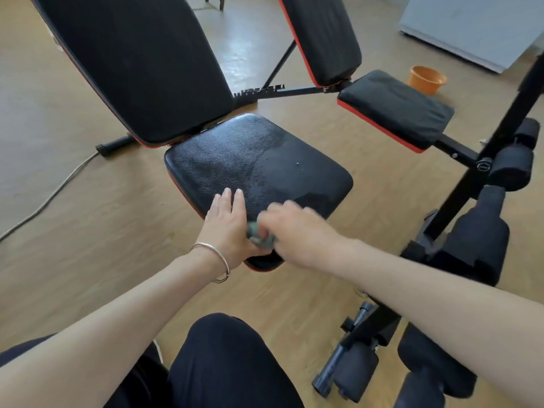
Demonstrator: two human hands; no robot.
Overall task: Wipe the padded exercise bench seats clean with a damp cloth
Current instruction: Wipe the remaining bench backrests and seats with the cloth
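A black padded seat [256, 163] with red trim fills the middle of the view, its left part glistening wet and its right part dull. My left hand [228, 222] lies flat on the seat's near edge, fingers straight, a silver bangle on the wrist. My right hand [297, 228], blurred by motion, grips a bunched grey-green cloth [259, 234] on the near edge of the seat, right beside my left hand. The bench's black backrest [132, 63] rises behind the seat. A second bench stands at the back right with its own seat [394, 108] and backrest [321, 33].
An orange basin [426, 79] sits on the wooden floor at the back right. Black foam rollers and frame bars [477, 237] crowd the right side. A cord [56, 189] runs across the floor on the left. A white cabinet [477, 28] stands at the top right. My dark-trousered knees [223, 363] are below.
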